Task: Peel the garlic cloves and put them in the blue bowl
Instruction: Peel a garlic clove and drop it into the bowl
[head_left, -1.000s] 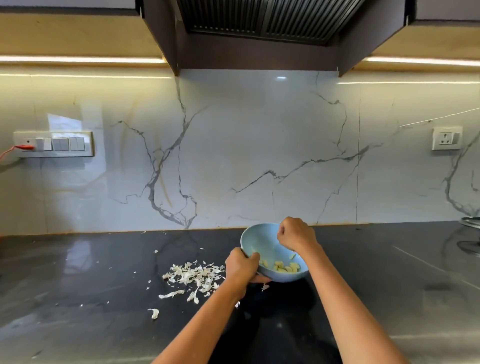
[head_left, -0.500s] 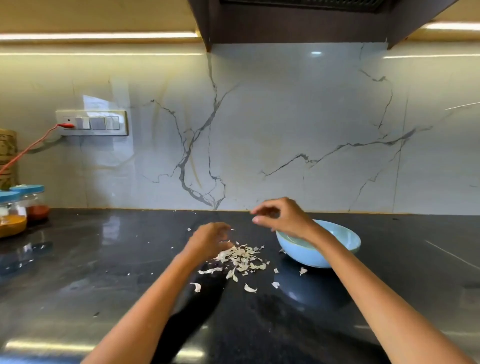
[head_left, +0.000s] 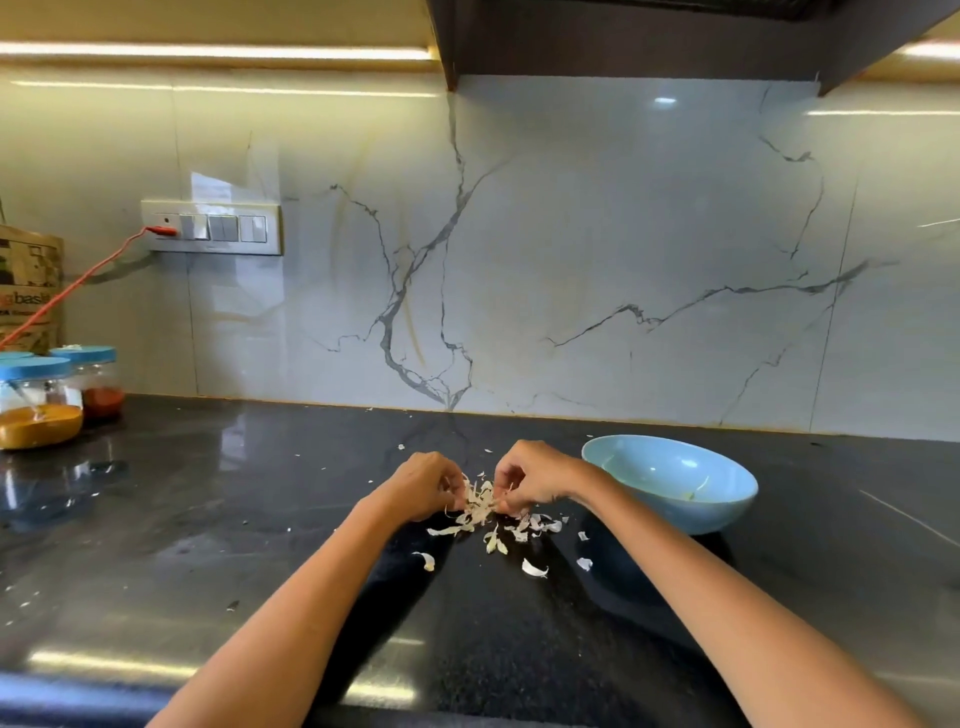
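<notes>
Nearest, on the glossy black stone counter (head_left: 218, 525), scattered white papery garlic skins (head_left: 534, 568). Just beyond, left hand (head_left: 423, 488) and right hand (head_left: 535, 475) close together over the main heap of skins (head_left: 478, 506), fingers of both curled and pinching into it, grip clamped on peel, possibly a last clove hidden inside, too small to tell. Sorting through the leftovers, so peeling judged nearly finished. Right of the hands, apart from them, round pale-blue ceramic bowl (head_left: 724, 501), contents hidden behind its rim. Next: tease any clove free, strip it, carry it rightward into the bowl. Farthest left, blue-lidded spice jars (head_left: 47, 402).
</notes>
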